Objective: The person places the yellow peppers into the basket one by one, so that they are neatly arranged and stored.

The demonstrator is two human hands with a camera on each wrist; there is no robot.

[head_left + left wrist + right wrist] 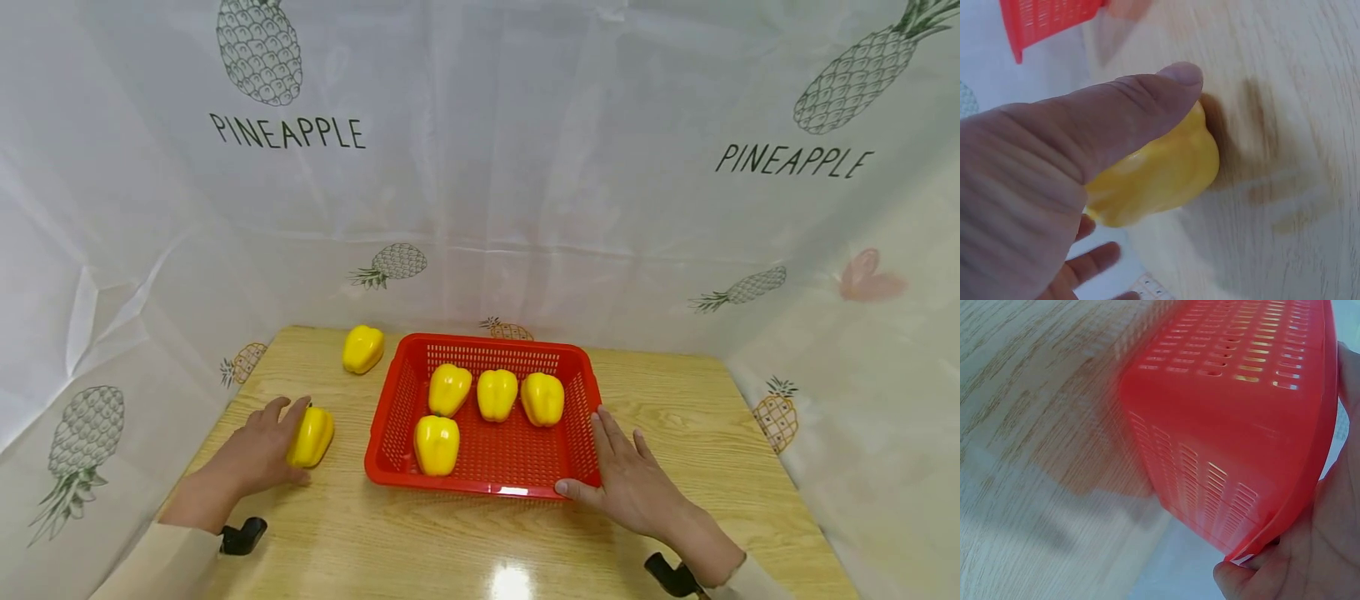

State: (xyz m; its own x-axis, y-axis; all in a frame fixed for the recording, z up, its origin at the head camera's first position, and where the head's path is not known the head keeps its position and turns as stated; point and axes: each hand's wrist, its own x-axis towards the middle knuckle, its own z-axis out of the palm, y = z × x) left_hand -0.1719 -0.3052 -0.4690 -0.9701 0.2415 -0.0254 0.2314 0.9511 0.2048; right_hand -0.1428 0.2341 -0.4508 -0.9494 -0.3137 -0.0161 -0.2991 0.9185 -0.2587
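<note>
My left hand [258, 446] is at a yellow bell pepper [313, 437] on the left of the table. In the left wrist view the thumb [1141, 112] lies across the near side of the pepper [1160, 175], while the other fingers are spread apart beyond it. A red plastic basket [480, 489] stands mid-table with several yellow bell peppers inside. My right hand [637, 483] holds its near right corner, thumb at the front rim and fingers along the right rim. In the right wrist view a fingertip [1235, 578] hooks the basket's rim [1319, 462].
Another yellow bell pepper [363, 349] lies at the back left of the wooden table [660, 392], left of the basket. A white sheet [510, 167] printed with pineapples rises behind the table and along both sides.
</note>
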